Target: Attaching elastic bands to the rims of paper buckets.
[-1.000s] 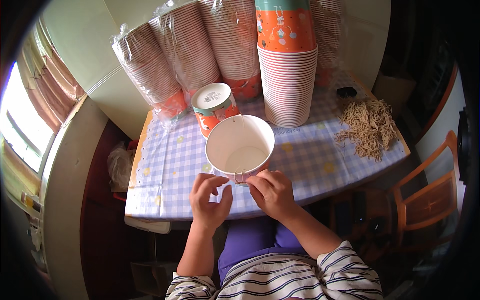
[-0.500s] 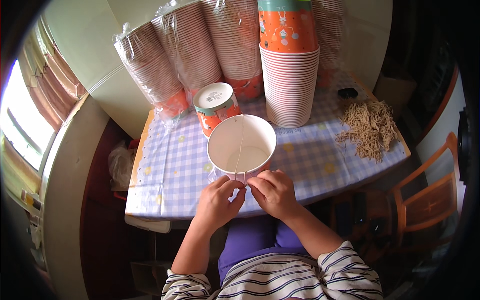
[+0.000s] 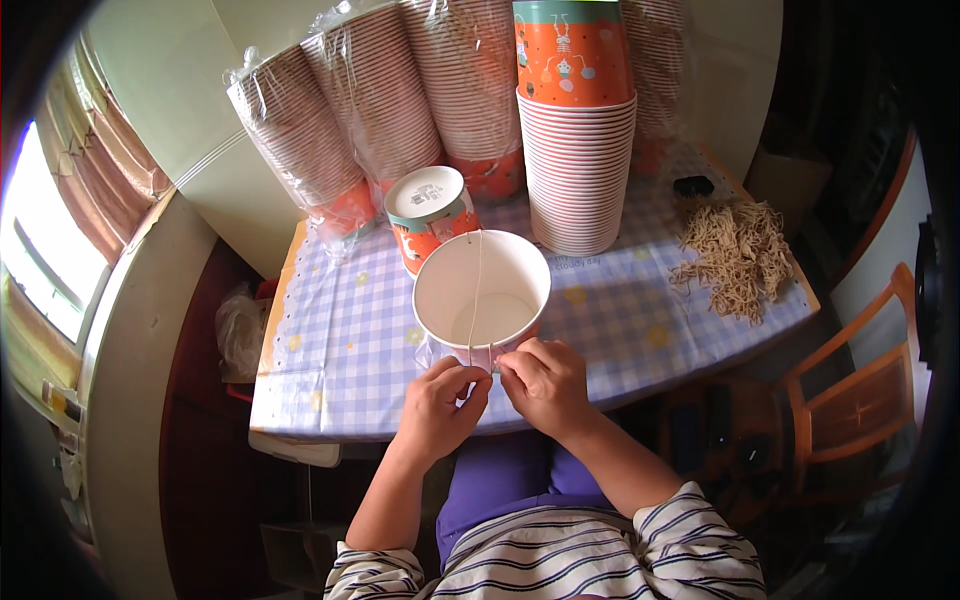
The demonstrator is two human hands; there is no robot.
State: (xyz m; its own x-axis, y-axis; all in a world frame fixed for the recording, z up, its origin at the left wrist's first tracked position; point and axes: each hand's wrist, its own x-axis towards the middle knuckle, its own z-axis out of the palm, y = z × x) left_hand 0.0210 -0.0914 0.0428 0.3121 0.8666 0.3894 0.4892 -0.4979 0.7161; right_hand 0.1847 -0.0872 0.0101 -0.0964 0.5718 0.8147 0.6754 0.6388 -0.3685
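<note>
A white-lined paper bucket [image 3: 520, 275] stands with its mouth up near the table's front edge. A thin beige string [image 3: 478, 285] runs from a hole in its far wall, across the mouth, to the near rim. My left hand [image 3: 437, 408] is closed in a pinch just in front of that rim, on the string's end. Close beside it my right hand [image 3: 550, 388] pinches too, its fingertips at the string by the near wall. The very tips and any knot are too small to make out. Behind stands an upside-down orange and green paper bucket [image 3: 430, 193].
A tall stack of nested paper buckets [image 3: 575, 175] rises behind, with several plastic-wrapped stacks [image 3: 375, 90] along the back. A heap of beige strings [image 3: 735, 260] and a small black object [image 3: 694, 187] lie at right on the checked tablecloth [image 3: 330, 370]. A wooden chair [image 3: 850, 400] stands right.
Both hands stay at the near rim, with only slight finger movement. The gap between the fingertips looks a little wider. The bucket has barely moved.
</note>
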